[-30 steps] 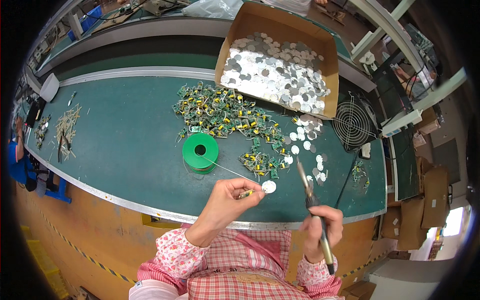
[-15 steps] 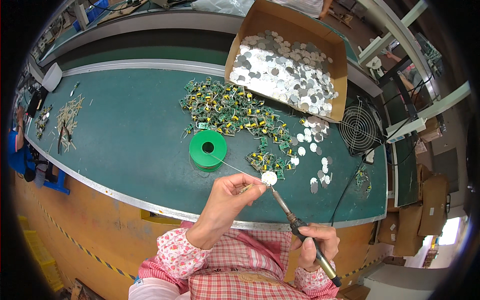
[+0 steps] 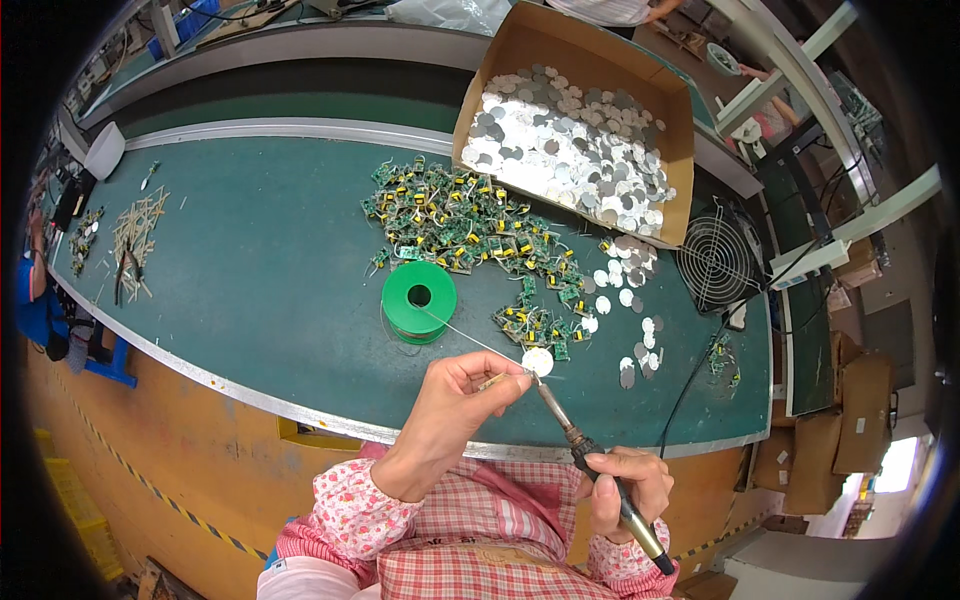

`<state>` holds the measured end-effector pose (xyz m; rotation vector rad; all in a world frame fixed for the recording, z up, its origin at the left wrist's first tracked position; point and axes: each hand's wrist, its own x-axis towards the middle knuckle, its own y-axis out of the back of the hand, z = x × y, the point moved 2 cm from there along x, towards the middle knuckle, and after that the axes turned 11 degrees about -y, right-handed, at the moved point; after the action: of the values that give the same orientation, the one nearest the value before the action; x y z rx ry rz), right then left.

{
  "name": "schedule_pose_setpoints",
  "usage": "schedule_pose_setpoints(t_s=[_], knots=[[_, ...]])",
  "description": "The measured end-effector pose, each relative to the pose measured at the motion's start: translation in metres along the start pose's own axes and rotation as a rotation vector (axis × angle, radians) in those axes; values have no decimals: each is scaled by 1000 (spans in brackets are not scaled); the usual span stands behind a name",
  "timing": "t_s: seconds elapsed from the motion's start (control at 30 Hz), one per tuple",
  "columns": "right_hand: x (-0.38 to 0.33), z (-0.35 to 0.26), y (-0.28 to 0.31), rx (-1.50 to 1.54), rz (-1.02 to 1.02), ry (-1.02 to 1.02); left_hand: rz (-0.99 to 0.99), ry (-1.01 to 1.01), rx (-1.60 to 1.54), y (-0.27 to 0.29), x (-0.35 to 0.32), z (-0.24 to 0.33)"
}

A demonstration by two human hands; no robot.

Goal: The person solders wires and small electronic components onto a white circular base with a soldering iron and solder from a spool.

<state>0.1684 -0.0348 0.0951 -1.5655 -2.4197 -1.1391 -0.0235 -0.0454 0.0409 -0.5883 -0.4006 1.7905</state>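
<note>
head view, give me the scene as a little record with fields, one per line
left hand: pinches a small part beside a white disc
right hand: grips a soldering iron, tip at the disc's lower edge; contact unclear
wire: runs from the green spool to the left hand
circuit boards: heaped behind the spool
cardboard box: holds many white and grey discs
far right: fan with a wire guard

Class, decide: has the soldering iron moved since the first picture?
Yes. Judged against the green spool, the soldering iron has shifted, its tip now farther left and lower in view.
</note>
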Motion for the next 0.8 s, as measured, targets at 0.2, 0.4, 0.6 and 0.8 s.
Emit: schedule_pose_setpoints(t_s=[0.2,0.4,0.6,0.8], knots=[[-10,6,0,356,298,-279,-8,11,6,1,5,-2],[-8,14,1,277,361,-402,-129,49,127,-1,-3,-1],[-12,43,-2,49,478,-507,-180,-320,612,33,-36,13],[-22,61,-3,105,465,-536,506,-666,1360,109,-31,87]])
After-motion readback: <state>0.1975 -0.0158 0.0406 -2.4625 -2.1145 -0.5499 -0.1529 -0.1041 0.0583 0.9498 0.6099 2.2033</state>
